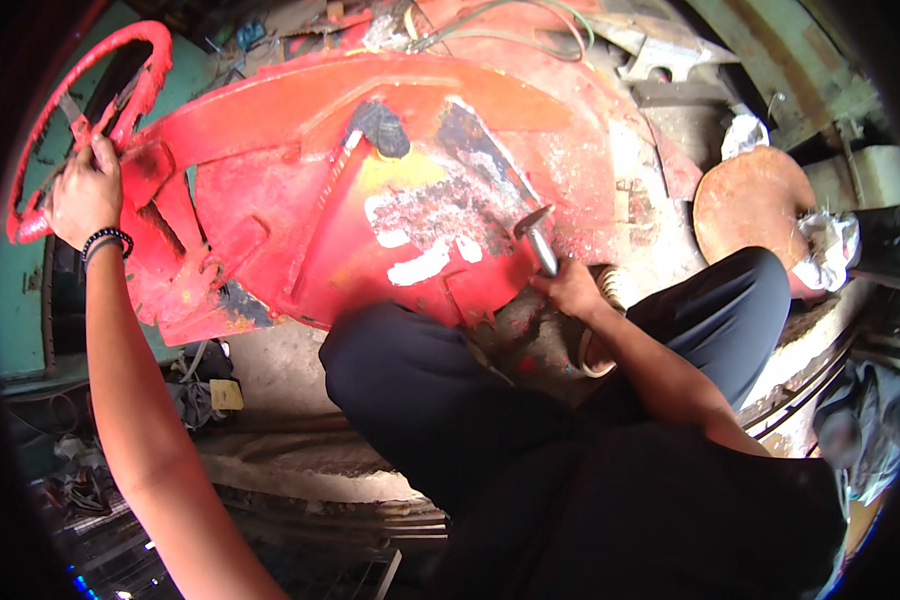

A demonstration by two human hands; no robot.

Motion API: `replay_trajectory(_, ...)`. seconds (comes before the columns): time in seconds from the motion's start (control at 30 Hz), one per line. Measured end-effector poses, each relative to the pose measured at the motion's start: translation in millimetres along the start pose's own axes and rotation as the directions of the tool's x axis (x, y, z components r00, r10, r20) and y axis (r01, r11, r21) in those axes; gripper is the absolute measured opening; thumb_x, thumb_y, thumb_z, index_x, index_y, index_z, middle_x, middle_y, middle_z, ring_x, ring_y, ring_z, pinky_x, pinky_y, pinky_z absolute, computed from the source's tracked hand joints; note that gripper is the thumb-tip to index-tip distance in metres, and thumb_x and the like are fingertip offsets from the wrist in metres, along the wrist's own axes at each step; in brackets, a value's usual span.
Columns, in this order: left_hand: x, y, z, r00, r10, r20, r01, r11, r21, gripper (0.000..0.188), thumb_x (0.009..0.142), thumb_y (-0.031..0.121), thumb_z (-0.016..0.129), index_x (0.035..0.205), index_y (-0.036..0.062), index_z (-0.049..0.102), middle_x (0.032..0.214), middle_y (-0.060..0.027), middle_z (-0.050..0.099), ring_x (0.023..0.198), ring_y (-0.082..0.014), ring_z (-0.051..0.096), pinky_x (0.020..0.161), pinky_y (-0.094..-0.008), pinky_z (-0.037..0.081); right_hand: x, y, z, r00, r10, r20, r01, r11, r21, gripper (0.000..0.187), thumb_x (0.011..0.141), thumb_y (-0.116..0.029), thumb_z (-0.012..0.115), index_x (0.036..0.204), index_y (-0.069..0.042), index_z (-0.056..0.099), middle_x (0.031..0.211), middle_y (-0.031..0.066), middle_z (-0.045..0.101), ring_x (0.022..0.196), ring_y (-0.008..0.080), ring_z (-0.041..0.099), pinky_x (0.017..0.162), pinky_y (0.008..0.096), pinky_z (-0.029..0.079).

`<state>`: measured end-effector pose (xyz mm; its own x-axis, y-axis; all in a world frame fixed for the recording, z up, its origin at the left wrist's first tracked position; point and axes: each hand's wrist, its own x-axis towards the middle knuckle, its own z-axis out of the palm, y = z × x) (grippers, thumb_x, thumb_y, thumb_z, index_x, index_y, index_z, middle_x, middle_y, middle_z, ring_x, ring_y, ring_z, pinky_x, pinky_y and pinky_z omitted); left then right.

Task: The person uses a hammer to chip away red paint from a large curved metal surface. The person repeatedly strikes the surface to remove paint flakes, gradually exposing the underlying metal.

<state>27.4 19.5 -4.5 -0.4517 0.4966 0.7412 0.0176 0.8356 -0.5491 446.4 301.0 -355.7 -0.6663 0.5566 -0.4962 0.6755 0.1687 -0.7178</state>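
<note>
While the left hand point(85, 195) has its fingers wrapped on the red wheel point(80, 95) at 10 o'clock, the right hand point(570, 290) is clenched on a hammer point(538, 240) just right of centre, head touching the flaky red panel point(390, 190). A glancing hit could slip toward the knee point(400, 360) or throw paint chips, I reckon.

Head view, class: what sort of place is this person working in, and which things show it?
Probably a metal or repair workshop. The right hand holds a hammer against a big red metal panel with chipped paint, the left hand grips its red ring handle, and scrap metal lies about.
</note>
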Motion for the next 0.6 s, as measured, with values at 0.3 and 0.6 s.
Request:
replay_trajectory(0.3,3.1,-4.5,8.3,0.999,0.017,-0.042,-0.015,0.999,0.051,0.043,0.091,0.049,0.041,0.083,0.0190,0.071,0.088,-0.0028,0.070,0.082,-0.0248,0.066,0.078,-0.0405,0.049,53.4,-21.8,11.5,0.915,-0.322,-0.244,0.363,0.920,0.148,0.029,0.081,-0.023,0.066,0.097,0.001,0.062,0.073,0.0214,0.065,0.071,0.0315,0.068,0.069,0.0400,0.052)
replay_trajectory(0.6,5.2,-14.1,26.9,0.991,0.049,-0.125,-0.040,0.997,0.068,0.044,0.091,0.050,0.041,0.087,0.0200,0.072,0.091,-0.0035,0.071,0.083,-0.0254,0.067,0.078,-0.0399,0.051,60.6,-13.3,15.9,0.987,-0.122,-0.107,0.123,0.992,-0.002,0.033,0.081,-0.025,0.067,0.105,-0.002,0.063,0.084,0.0242,0.066,0.083,0.0370,0.066,0.076,0.0417,0.051)
